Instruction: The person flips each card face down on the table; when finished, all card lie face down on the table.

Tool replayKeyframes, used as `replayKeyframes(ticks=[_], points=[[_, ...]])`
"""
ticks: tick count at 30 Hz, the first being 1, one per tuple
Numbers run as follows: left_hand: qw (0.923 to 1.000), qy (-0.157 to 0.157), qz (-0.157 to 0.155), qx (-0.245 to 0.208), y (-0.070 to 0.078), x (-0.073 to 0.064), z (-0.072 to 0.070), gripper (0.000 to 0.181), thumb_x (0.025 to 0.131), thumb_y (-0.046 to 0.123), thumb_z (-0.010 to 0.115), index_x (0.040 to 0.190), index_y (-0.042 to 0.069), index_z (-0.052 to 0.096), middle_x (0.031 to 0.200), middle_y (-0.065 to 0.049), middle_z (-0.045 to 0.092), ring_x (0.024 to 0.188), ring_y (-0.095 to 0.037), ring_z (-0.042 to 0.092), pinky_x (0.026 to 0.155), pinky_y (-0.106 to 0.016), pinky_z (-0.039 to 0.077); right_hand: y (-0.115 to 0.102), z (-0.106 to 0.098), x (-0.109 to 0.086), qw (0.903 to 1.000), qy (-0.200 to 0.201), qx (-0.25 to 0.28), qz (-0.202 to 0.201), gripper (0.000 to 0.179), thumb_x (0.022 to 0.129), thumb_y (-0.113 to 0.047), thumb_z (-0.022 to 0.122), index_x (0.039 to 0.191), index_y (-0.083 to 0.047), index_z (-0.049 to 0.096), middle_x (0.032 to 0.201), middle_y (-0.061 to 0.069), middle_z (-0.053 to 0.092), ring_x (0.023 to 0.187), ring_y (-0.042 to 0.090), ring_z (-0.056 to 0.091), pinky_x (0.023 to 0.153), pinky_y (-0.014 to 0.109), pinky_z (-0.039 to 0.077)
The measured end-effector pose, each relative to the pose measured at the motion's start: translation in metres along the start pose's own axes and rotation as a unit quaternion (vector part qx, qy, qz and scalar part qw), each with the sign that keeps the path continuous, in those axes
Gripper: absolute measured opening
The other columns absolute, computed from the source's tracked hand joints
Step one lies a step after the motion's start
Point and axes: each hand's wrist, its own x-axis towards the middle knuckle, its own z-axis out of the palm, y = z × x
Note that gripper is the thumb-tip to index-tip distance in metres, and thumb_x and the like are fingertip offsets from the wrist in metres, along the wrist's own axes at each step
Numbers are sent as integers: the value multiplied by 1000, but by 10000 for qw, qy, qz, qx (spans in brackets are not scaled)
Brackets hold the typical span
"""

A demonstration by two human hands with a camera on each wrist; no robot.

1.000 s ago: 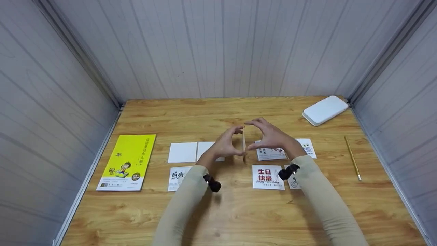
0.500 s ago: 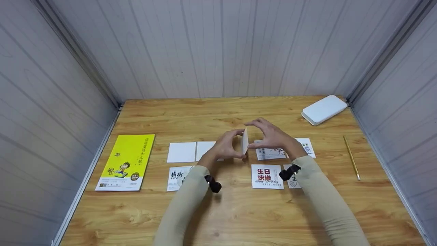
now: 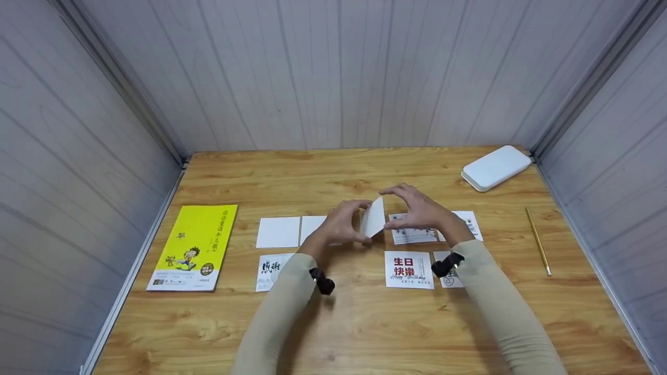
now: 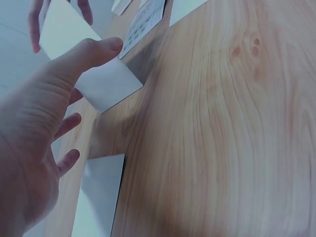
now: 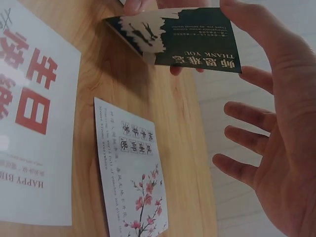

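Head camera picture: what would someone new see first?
Probably the bright yellow book, on the left of the table. Next comes the card, tilted up between the left hand and the right hand. Then maybe the white case, near the far right corner.

In the head view, the left hand (image 3: 340,223) blocks part of a blank white card (image 3: 311,227), and the held card (image 3: 373,220) hides its printed face! The lower right card (image 3: 447,283) sits half-covered by the right sleeve (image 3: 503,294), while the right wrist view's left edge chops the birthday card (image 5: 54,163).
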Motion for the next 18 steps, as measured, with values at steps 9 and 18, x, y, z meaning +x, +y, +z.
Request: replayKeyframes(ticks=[9,18], points=[[9991,46,13,423,-19,0,3,89,80,44,101,158,21,64,162,-9,65,152,-35,56,125,-62,42,13,8,-3,9997,-163,-24,185,94,90,-45,95,168,-16,51,168,23,49,158,52,45,126,78,40],[9977,187,131,639,-34,-2,6,74,79,55,101,143,28,75,160,-4,67,151,-34,57,119,-61,43,19,18,-3,9987,-308,-9,418,92,88,-41,96,165,-15,52,169,23,50,163,53,38,130,78,34]])
